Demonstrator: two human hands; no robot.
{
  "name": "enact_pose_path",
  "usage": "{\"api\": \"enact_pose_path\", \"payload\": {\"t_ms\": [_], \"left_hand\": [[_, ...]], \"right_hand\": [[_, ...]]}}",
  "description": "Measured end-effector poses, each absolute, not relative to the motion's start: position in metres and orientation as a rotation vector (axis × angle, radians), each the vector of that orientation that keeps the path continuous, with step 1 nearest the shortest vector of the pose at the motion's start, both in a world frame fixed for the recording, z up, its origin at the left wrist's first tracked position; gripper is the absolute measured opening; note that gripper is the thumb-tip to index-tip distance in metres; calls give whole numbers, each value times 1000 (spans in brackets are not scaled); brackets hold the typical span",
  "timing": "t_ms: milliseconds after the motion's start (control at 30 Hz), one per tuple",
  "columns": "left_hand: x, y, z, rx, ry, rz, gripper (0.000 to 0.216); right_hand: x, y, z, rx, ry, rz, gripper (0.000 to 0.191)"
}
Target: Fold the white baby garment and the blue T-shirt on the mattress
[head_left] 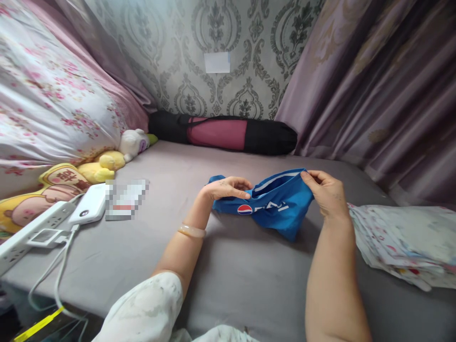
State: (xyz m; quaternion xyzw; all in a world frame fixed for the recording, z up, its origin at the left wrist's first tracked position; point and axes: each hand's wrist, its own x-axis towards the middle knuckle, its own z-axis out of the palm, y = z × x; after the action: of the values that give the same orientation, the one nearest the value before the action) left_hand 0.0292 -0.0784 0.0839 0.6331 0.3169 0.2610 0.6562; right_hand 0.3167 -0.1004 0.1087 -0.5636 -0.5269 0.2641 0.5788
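Observation:
A blue cloth bag [281, 213] with a Pepsi logo is held up in the middle of the head view, just over the grey sheet. Its mouth gapes upward and shows a white strip along the inner edge. My right hand [327, 192] pinches the top right corner between thumb and fingers. At the left end of the mouth, my left hand [231, 187] is closed on the cloth, its fingers curled over the edge and partly hiding the bag. Some blue fabric sticks out behind my left wrist, which wears a pale bangle [192, 231].
Folded patterned cloths [402, 237] lie right of my right forearm. On the left are a white power bank [90, 204], a power strip [39, 232] with cables, a blurred-out flat item [124, 199] and plush toys [101, 166]. A black and maroon roll bag [217, 133] lies along the wall.

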Motion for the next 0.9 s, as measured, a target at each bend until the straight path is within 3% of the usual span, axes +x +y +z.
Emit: {"api": "enact_pose_path", "payload": {"t_ms": [300,667,900], "left_hand": [[46,-81,76,1473,739,579,32],[50,-83,96,1589,941,1088,37],[36,-93,118,1808,898,1037,40]], "right_hand": [[315,-104,113,-1257,-1230,664,34],[322,-102,108,-1197,-1188,737,33],[325,-99,102,-1197,-1154,801,33]]}}
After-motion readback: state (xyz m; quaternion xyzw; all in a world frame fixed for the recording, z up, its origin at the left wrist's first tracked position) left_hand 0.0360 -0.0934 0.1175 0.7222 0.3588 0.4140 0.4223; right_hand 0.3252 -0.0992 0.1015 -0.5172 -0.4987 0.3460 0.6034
